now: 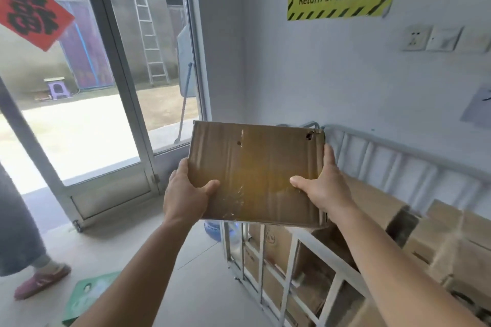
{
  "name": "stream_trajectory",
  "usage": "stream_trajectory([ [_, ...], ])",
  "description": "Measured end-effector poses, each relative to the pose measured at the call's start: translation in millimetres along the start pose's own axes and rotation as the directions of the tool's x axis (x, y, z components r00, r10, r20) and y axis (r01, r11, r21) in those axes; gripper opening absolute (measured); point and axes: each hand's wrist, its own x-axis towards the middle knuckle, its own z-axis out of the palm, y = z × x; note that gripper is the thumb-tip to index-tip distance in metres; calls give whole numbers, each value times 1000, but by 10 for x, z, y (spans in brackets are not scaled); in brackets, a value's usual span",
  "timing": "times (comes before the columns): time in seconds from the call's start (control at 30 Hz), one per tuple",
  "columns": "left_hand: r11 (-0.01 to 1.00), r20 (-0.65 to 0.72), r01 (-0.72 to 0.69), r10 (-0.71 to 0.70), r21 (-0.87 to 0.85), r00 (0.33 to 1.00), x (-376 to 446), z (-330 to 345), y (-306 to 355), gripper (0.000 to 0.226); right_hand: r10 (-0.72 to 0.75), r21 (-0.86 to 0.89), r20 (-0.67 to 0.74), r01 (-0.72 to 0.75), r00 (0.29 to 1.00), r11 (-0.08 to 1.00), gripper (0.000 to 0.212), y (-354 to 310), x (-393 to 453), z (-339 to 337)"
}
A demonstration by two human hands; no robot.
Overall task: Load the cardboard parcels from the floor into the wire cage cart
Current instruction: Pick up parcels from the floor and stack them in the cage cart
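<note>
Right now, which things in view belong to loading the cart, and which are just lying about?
Part of the job:
- cardboard parcel, held by left hand and right hand
- wire cage cart
- boxes already loaded

Just lying about:
- green board on the floor
- water jug
- ladder outside
- purple stool

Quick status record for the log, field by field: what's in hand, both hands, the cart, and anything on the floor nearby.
held item: cardboard parcel, flat, taped, small holes near its top edge
left hand: left hand grips the parcel's left edge, thumb on the face
right hand: right hand grips the right edge, thumb on the face
parcel position: raised in the air over the near corner of the wire cage cart, not yet set down
cart contents: several cardboard boxes already inside
floor: green flat item at lower left; blue water jug beside the cart
bystander: a slippered foot at the left edge
</note>
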Motion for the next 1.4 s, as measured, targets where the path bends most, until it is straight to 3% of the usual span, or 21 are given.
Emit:
stream_trajectory([
  [0.27,997,154,-75,73,10,985,444,1014,508,74,83,-39,-87,-86,993,996,110,532,583,-578],
  [0.43,991,265,-123,106,46,958,789,1566,612,72,204,-40,-123,-210,971,977,109,856,928,-596],
  [0.67,981,425,-157,95,114,900,1544,2218,488,63,364,-27,-155,-373,918,928,109,1125,1560,-205],
  [0.87,958,535,-206,69,202,842,2104,2643,275,76,492,-48,-154,-503,857,863,109,1318,2052,243],
  [1.0,951,608,-198,12,239,794,2322,2886,84,72,558,-45,-129,-567,820,823,108,1500,2286,516],
  [1.2,926,643,-197,-61,322,764,2609,3239,-178,58,627,-84,-72,-631,775,771,107,1792,2624,856],
  [1.4,907,649,-155,-154,392,745,2799,3531,-373,61,643,-144,-9,-637,766,757,106,2005,2964,1037],
])
